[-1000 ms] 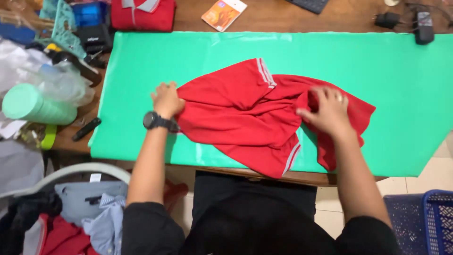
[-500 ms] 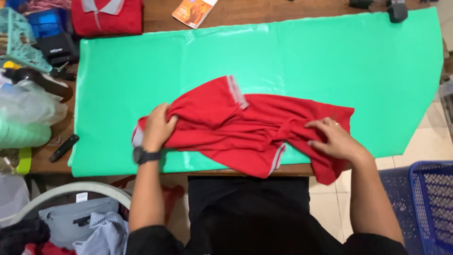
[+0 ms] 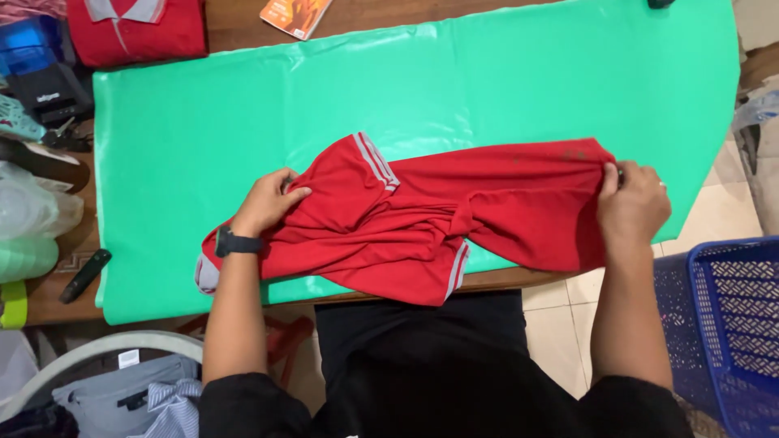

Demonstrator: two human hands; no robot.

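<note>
A crumpled red shirt (image 3: 422,215) with grey-striped sleeve cuffs lies across the near edge of a green plastic sheet (image 3: 438,81) that covers the table. My left hand (image 3: 266,201), with a black watch on the wrist, presses down on the shirt's left part. My right hand (image 3: 633,203) grips the shirt's right edge and holds it stretched toward the right. One sleeve cuff sticks up near the shirt's middle; another hangs over the table's front edge.
A folded red shirt (image 3: 138,28) and an orange booklet (image 3: 296,15) lie at the back. Bags, a black device (image 3: 53,89) and clutter crowd the left side. A blue basket (image 3: 726,324) stands at the right, a laundry tub (image 3: 97,381) at lower left.
My right hand has moved far to the right, pulling the shirt out longer. My left hand has slid a little rightward over the cloth. The view shifted left.
</note>
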